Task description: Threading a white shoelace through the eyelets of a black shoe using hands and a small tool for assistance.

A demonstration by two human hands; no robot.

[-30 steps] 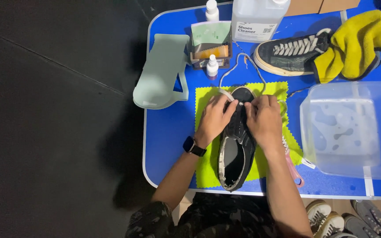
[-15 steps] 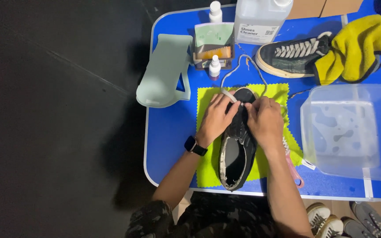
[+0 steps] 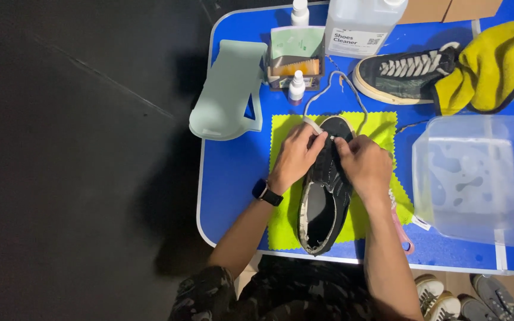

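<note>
Matt canvas shoe [image 3: 325, 196]; fuzzy lime cloth [image 3: 287, 220]; translucent plastic tub [image 3: 477, 178].

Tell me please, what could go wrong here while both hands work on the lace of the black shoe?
The lace trails toward the small white bottle; a hard pull might tip it. The black shoe lies near the table edge, so the left hand and right hand could push it off. The tub beside the right hand seems wet inside; a bump may spill.
</note>
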